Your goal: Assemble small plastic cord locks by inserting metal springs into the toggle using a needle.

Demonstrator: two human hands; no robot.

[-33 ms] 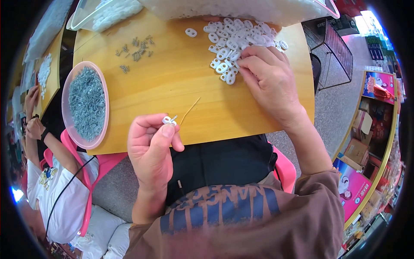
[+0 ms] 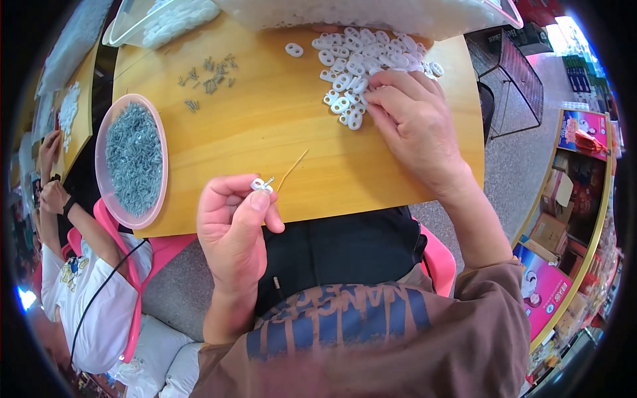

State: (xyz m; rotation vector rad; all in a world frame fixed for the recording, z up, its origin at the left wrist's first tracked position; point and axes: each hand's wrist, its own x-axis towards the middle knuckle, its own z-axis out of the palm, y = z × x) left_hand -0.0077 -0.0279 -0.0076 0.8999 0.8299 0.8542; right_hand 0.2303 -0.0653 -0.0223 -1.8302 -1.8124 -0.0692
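At near edge of yellow worktop (image 2: 279, 126): left hand (image 2: 233, 229) fingers pinched on small white clip (image 2: 261, 184), thin stick beside. Right hand (image 2: 411, 126) fingers curled narrow into white clip pile (image 2: 355, 66), nothing visibly lifted. Pink-rimmed bowl of grey nails (image 2: 133, 159) left.

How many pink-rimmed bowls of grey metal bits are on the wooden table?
1. The bowl sits at the table's left edge, left of the left hand. Others may be hidden beyond the frame.
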